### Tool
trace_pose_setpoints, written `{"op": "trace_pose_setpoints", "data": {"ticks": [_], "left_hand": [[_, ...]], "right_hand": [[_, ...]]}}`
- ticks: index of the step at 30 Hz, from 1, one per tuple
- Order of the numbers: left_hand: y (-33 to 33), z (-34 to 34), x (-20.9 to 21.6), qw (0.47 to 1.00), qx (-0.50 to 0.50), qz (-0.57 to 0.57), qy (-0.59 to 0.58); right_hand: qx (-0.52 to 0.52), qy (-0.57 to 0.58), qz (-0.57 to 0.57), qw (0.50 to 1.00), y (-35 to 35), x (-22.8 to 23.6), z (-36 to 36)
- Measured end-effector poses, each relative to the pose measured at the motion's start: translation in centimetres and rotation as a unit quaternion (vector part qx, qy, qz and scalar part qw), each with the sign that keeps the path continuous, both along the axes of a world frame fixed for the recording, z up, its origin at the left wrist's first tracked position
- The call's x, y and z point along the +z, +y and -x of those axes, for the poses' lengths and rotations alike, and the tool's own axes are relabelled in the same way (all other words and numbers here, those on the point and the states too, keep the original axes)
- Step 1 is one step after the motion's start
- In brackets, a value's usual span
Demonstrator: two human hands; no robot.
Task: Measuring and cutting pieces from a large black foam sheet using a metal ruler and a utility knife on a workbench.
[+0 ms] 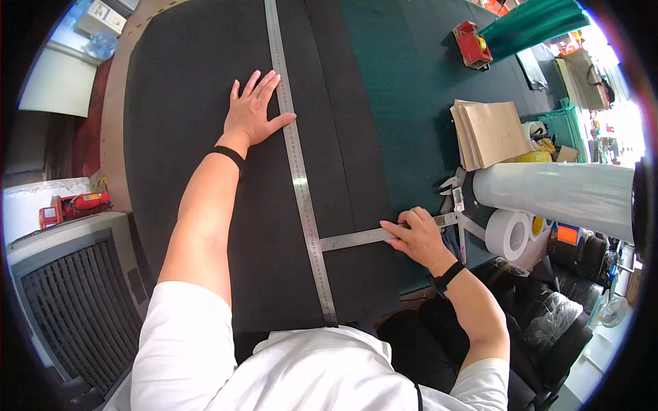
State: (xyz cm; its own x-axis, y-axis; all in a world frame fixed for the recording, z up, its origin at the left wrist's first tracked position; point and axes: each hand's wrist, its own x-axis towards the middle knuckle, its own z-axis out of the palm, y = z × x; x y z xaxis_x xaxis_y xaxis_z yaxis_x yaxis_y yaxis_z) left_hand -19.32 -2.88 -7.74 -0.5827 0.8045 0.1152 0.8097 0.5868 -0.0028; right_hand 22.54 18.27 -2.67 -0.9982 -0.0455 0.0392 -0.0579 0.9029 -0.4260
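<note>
A long steel ruler (pixel 299 179) runs lengthwise over a black sheet (pixel 185 89) on the table. My left hand (pixel 251 115) lies flat with spread fingers on the sheet, left of the ruler. Its thumb reaches onto the ruler and its index fingertip is at the ruler's left edge. A shorter steel ruler (pixel 356 238) lies crosswise, its left end meeting the long one. My right hand (pixel 419 236) grips this short ruler near its middle, fingers curled over it. A seam or cut line runs along the sheet between the long ruler and the sheet's right edge.
Right of the sheet is a green table surface (pixel 404 103). On it are a digital caliper (pixel 458 197), brown cardboard sheets (pixel 497 130), a clear film roll (pixel 555 185), a white tape roll (pixel 506 234) and a red holder (pixel 471 46). A grey vented machine (pixel 75 294) stands left.
</note>
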Motion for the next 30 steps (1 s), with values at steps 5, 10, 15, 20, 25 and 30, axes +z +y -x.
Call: {"op": "trace_pose_setpoints", "data": {"ticks": [5,10,15,20,25,30], "left_hand": [[0.0,0.0,0.0,1.0,0.0,-0.003,-0.005],[0.1,-0.1,0.1,1.0,-0.003,-0.008,-0.004],[-0.1,0.0,-0.1,1.0,-0.006,-0.019,-0.003],[0.1,0.1,-0.1,1.0,-0.009,-0.02,-0.002],[0.1,0.1,0.0,1.0,-0.004,-0.014,-0.002],[0.0,-0.1,0.0,1.0,-0.01,-0.012,0.005]], "right_hand": [[0.016,0.007,-0.006,1.0,0.3,-0.1,0.1],[0.024,0.004,-0.025,0.999,0.1,-0.5,-0.3],[0.046,0.02,-0.052,0.997,0.1,-0.9,-0.4],[0.051,0.018,-0.065,0.996,0.1,-1.2,-0.7],[0.051,0.01,-0.061,0.997,0.1,-1.2,-0.6],[0.053,0.019,-0.065,0.996,0.1,-1.3,-0.8]]}}
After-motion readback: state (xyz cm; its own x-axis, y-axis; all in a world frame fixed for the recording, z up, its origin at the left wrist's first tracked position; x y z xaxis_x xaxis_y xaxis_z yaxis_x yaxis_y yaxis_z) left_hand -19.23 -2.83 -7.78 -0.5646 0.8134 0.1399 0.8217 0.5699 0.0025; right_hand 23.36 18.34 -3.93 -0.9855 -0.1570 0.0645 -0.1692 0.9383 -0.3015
